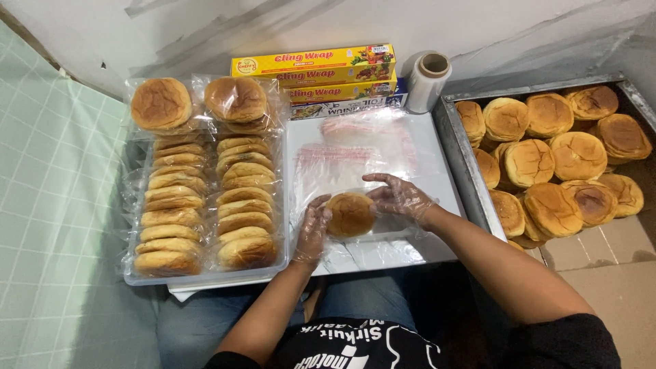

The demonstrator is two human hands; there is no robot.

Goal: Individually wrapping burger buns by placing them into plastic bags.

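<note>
Two gloved hands meet on one round bun (pixel 350 214) near the front edge of the white board (pixel 437 171) across my lap. My left hand (pixel 312 231) cups the bun's left side, fingers curled against its crust; my right hand (pixel 398 197) rests at its right side with fingers spread, pressing down the clear bag (pixel 383 229) that lies around and under the bun. Whether the bun sits fully inside the bag I cannot tell; the mouth looks unsealed.

A loose stack of empty clear bags (pixel 348 160) waits toward the board's far edge. To the left, a clear tray (pixel 205 279) holds two long rows of bagged buns (pixel 205 198), filled almost from its near rim to its far rim, with more lying on top at the back. To the right, a metal tray (pixel 468 167) is heaped with bare buns (pixel 553 157).

I judge the job roughly half done: some two dozen wrapped, about as many left. Boxes of cling film (pixel 318 75) and a roll of wrap (pixel 428 80) stand against the wall, untouched.
</note>
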